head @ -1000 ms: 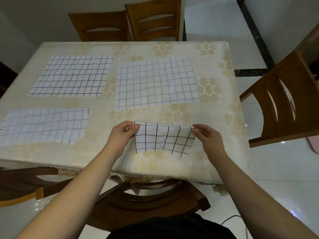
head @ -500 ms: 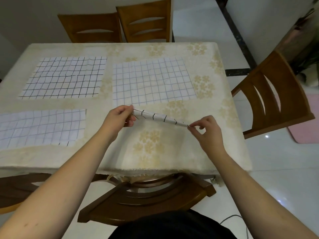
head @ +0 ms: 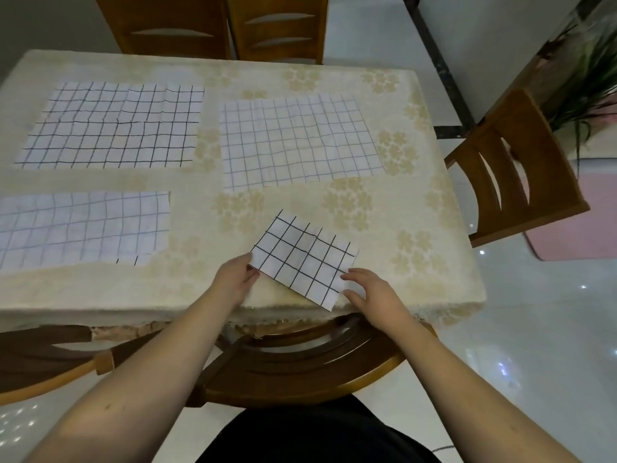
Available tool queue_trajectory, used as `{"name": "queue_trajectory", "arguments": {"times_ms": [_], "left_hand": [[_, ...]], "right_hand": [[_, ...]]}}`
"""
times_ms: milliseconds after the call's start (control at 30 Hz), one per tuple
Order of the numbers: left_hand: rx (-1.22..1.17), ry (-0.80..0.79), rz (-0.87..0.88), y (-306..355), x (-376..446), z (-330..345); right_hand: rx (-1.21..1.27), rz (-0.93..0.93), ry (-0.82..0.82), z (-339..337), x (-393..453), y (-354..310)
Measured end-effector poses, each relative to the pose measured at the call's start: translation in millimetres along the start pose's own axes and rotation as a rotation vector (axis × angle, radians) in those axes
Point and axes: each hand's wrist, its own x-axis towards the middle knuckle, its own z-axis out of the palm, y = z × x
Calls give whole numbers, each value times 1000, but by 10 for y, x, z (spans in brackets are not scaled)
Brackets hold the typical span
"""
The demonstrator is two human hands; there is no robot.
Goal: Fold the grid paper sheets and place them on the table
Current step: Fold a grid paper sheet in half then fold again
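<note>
A folded grid paper sheet (head: 302, 260) with bold black lines lies tilted at the table's near edge, its lower corner hanging over the edge. My left hand (head: 233, 279) pinches its left corner. My right hand (head: 370, 290) is at its lower right edge with fingers spread, fingertips touching the paper. Three unfolded grid sheets lie flat on the table (head: 417, 228): one at the far left (head: 113, 125), one at the far middle (head: 297, 142) and one at the near left (head: 80, 225).
A cream flowered cloth covers the table. Two wooden chairs (head: 277, 25) stand at the far side, one chair (head: 521, 168) at the right, and another chair (head: 300, 362) is tucked under the near edge. A plant (head: 587, 78) and a pink mat (head: 587, 208) are at the right.
The folded sheet was held up between both hands, edge-on half a second ago. It now lies turned and lowered at the table's near edge, and my right hand's fingers have spread.
</note>
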Motion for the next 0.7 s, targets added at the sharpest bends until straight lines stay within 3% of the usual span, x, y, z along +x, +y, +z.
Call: {"name": "queue_trajectory", "arguments": {"times_ms": [200,333,400,567,700], "left_hand": [[38,-7,-9,-98,-59,28],[533,156,202,-102,-101,65],[582,160,256,-86,-130,61],[307,68,24,-74,-36,-1],[292,-9,-119,-192,-87,-27]], "right_hand": [[87,69,69,-28,-45,-49],[106,94,82,-32,-3,-84],[126,104,82,-40,60,-84],[144,100,57,-97,361,-99],[174,167,0,-159,731,-49]]}}
